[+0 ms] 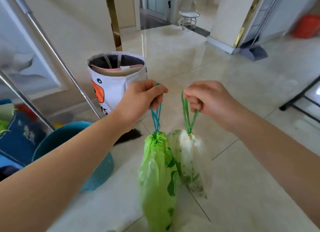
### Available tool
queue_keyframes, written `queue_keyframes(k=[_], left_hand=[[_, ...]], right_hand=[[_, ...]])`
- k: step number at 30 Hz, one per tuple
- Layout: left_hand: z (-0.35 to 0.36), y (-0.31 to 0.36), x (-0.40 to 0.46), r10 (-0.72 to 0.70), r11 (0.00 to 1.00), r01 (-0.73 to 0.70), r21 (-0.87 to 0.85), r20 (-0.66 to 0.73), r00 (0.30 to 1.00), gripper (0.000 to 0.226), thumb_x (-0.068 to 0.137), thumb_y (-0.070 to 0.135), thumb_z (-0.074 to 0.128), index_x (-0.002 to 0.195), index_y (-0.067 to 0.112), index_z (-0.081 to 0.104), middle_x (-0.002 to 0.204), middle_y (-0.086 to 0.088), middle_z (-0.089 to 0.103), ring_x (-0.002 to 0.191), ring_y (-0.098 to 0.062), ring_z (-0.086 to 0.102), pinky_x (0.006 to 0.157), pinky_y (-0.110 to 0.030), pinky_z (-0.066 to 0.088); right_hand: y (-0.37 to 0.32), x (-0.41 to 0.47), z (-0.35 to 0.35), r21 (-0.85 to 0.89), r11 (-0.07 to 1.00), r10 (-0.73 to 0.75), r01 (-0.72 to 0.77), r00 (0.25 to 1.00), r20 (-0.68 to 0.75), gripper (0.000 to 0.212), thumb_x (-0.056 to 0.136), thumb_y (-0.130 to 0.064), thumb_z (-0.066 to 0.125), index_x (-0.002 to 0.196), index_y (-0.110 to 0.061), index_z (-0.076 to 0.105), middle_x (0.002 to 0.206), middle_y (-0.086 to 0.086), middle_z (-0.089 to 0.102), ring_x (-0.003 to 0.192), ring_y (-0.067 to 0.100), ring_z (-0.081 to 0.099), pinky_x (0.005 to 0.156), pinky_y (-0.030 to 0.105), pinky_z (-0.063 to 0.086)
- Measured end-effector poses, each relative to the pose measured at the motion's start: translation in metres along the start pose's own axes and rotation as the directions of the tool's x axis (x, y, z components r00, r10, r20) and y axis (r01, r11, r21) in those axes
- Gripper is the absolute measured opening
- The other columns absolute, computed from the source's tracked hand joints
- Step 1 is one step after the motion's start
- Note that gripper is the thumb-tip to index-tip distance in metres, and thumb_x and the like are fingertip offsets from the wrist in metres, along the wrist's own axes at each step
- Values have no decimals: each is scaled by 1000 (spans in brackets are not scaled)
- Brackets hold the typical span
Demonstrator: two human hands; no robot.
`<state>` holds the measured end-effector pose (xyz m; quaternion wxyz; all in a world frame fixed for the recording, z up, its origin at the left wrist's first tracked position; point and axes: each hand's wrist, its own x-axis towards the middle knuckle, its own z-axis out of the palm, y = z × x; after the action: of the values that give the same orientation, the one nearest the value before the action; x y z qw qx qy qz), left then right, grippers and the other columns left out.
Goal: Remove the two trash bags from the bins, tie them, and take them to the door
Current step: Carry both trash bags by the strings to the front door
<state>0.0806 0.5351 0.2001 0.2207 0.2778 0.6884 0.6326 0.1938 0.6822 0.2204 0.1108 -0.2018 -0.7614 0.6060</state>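
My left hand (142,96) is closed around the blue-green drawstring of a bright green trash bag (157,176), which hangs cinched shut below it. Beside it, my right hand (207,98) grips the green drawstring of a clear trash bag (188,159) with white and green contents. Both bags dangle above the tiled floor and touch each other in the middle of the view. A glass door (155,1) shows far ahead at the end of the hallway.
A white fabric bin with an orange print (117,86) stands just beyond my left hand. A teal plastic tub (103,169) sits under my left forearm. Metal poles (57,58) lean at the left. A dustpan (254,52) and an orange container (306,26) are at the right, a small white rack (188,18) ahead.
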Motion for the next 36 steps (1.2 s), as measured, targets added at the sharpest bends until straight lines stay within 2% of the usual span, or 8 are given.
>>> queue_keyframes(k=[5,9,14,20,23,26,34,36], left_hand=[[39,-3,62,-30,984,-15,177,251,968,17,88,9,61,73,7,67,56,2,65,55,-8,59,62,-17,50],[65,32,86,-54,923,-94,374,367,929,15,86,23,64,74,17,70,70,5,74,67,-4,68,69,-21,51],[87,99,123,-12,791,-265,551,448,894,18,89,30,60,80,21,73,76,8,73,80,-8,68,82,-34,53],[112,204,149,-13,695,-286,660,409,913,19,89,28,60,81,18,74,74,10,66,79,-12,64,70,-23,46],[131,255,150,-48,722,-253,644,411,910,20,89,26,60,77,16,74,78,4,73,81,-17,68,78,-32,52],[156,295,138,-95,710,-248,659,439,894,22,88,26,60,73,16,72,76,-1,73,76,-24,68,76,-39,52],[235,357,88,-211,683,-245,689,506,836,27,90,24,56,72,6,66,67,-10,66,65,-24,58,62,-36,43],[254,367,75,-214,701,-246,670,526,823,25,91,24,56,75,9,68,68,-7,69,66,-24,63,64,-36,47]], right_hand=[[-1,36,-53,-496,868,-75,-30,979,-189,14,78,-20,65,66,-11,66,50,-6,52,47,6,46,53,19,40],[-21,35,-86,-601,785,-46,-147,955,-293,16,79,-30,67,72,-15,65,59,-4,58,52,7,51,48,11,40],[-72,29,-139,-570,791,7,-224,934,-357,14,87,-24,60,81,-12,64,65,-2,58,54,8,50,51,18,40],[-161,6,-196,-487,834,15,-259,893,-449,16,89,-23,57,77,-14,58,67,0,60,57,16,55,56,30,47],[-207,-12,-222,-448,840,53,-305,870,-491,15,89,-22,56,77,-13,59,68,-1,60,60,14,54,59,31,48],[-242,-37,-250,-401,826,151,-396,841,-519,14,90,-24,55,82,-14,62,74,-3,61,66,11,56,63,30,49],[-273,-137,-307,-244,770,362,-590,719,-594,14,92,-25,53,84,-15,59,77,-4,61,68,13,59,64,33,52],[-274,-163,-318,-209,758,385,-618,682,-622,12,92,-23,53,84,-15,58,75,-5,59,66,12,55,61,29,49]])
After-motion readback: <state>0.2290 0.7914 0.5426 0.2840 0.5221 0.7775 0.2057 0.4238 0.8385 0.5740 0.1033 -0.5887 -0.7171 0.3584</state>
